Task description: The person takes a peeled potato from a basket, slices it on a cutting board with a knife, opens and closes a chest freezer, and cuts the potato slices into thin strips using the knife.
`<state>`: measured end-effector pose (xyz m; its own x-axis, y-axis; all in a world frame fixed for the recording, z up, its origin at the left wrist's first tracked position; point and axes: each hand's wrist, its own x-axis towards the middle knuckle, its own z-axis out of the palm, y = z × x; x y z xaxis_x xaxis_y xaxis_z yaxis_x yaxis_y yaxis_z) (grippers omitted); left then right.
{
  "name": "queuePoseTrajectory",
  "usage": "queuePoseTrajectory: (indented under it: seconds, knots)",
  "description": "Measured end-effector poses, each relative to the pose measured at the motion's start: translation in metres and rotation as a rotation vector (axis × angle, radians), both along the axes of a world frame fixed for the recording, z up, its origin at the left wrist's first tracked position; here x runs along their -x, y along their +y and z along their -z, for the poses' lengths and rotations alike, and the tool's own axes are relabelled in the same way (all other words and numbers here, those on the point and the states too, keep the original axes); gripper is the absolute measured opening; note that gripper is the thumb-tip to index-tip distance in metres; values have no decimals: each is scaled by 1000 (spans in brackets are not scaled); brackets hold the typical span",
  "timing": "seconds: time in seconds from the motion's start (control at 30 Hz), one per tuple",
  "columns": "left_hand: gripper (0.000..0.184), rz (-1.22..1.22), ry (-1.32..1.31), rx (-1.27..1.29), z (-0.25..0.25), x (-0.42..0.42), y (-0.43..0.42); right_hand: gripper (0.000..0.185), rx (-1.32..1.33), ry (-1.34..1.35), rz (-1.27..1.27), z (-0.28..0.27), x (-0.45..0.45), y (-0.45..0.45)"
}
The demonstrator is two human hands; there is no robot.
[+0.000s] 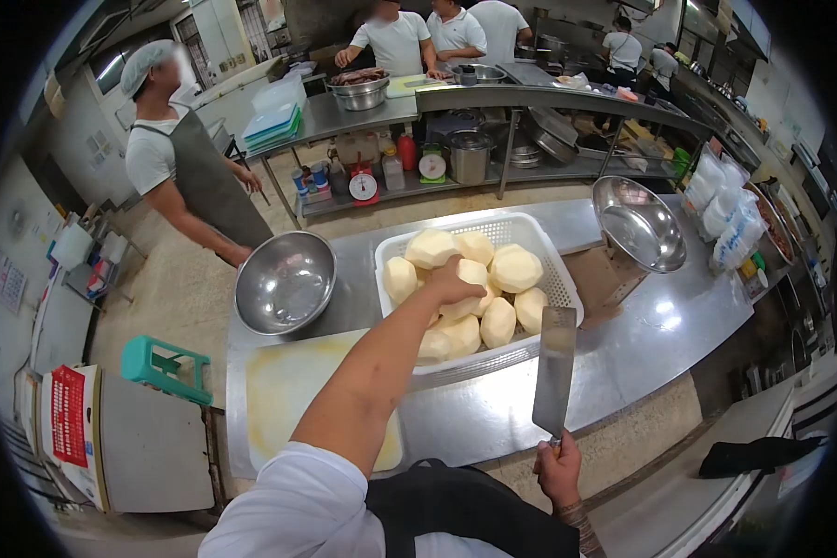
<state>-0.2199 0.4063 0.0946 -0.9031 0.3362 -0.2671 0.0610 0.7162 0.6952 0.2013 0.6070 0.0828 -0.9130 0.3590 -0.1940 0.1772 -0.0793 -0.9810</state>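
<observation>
At left, a green stool is on the floor; then a steel bowl stands beyond a cutting board. In the middle, a white basket contains peeled vegetables; the left hand reaches inside, thumb and fingers spread around one of them. At right, the right hand has its fingers wrapped on a cleaver, blade toward the far side. Farther right are a tilted bowl, a cardboard box and plastic bags.
</observation>
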Motion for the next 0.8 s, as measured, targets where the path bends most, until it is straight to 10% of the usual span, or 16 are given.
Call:
queuePoseTrajectory:
  seconds: [0.1,0.2,0.43,0.8]
  knots:
    - [105,-37,-404,-378,-54,-32,-14,44,9,-8,-18,-2,4,-1]
    - [87,-73,-755,-972,-7,-21,-23,42,3,-18,-18,-8,7,-4]
    - [66,-18,-965,-1688,-4,-53,-33,36,-9,-33,7,-20,12,-16]
    - [66,-563,-693,-1509,24,-223,-250,42,12,-33,-366,-23,58,-106]
